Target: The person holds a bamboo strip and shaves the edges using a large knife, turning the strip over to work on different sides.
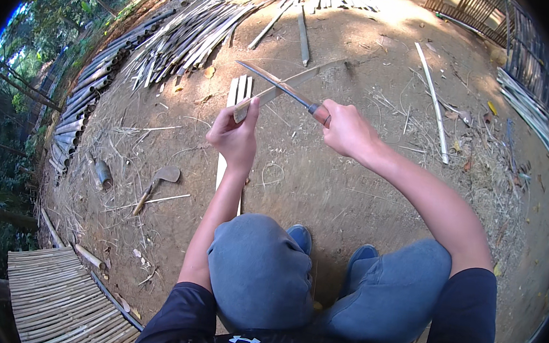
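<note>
My left hand (237, 132) is closed around the near end of a flat bamboo strip (269, 95), which points away to the upper right. In my right hand (346, 131) is the wooden handle of a long knife (282, 86), its blade aimed up and to the left. Blade and strip cross in front of me; the blade passes over the strip and appears to touch it. Several pale split bamboo strips (232, 93) lie on the ground beyond and under my left hand.
A hooked tool (166, 175) with a wooden handle and a dark bamboo piece (102, 173) lie at left. Split bamboo (198, 34) is heaped at the far left beside a row of dark bamboo (91, 100). A slatted bamboo mat (67, 303) sits near left; a pale strip (434, 104) lies right.
</note>
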Demonstrator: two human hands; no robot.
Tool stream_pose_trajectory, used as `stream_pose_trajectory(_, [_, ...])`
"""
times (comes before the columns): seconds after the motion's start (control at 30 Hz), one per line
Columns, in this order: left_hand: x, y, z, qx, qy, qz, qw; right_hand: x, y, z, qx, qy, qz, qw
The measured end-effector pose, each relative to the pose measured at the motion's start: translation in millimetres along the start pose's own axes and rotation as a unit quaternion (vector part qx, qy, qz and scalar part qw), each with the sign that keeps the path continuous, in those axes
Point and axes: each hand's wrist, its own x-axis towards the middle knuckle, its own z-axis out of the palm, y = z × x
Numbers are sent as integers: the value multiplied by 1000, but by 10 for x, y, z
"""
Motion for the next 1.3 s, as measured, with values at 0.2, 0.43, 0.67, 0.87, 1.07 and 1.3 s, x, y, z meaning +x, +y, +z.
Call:
stream_pose_trajectory(0.2, [-14, 73, 19, 75, -56, 23, 995, 46, 341, 43, 9, -1, -7, 1000])
stream_pose_trajectory(0.43, [15, 104, -8, 25, -42, -13, 999, 106, 192, 60, 46, -7, -19, 999])
stream_pose_trajectory(0.67, [15, 163, 13, 9, -40, -49, 998, 228, 308, 27, 210, -111, 31, 971])
stream_pose_trajectory(0.87, [36, 138, -28, 16, -5, -78, 997, -176, -15, 91, 3, 38, -88, 995])
stream_pose_trajectory(1.07, [38, 162, -51, 22, 3, -67, 998, 106, 406, 233, -2, 24, -70, 997])
stream_pose_trajectory(1.3, [114, 47, -159, 18, 75, -147, 986, 303, 179, 432, 14, 34, -64, 997])
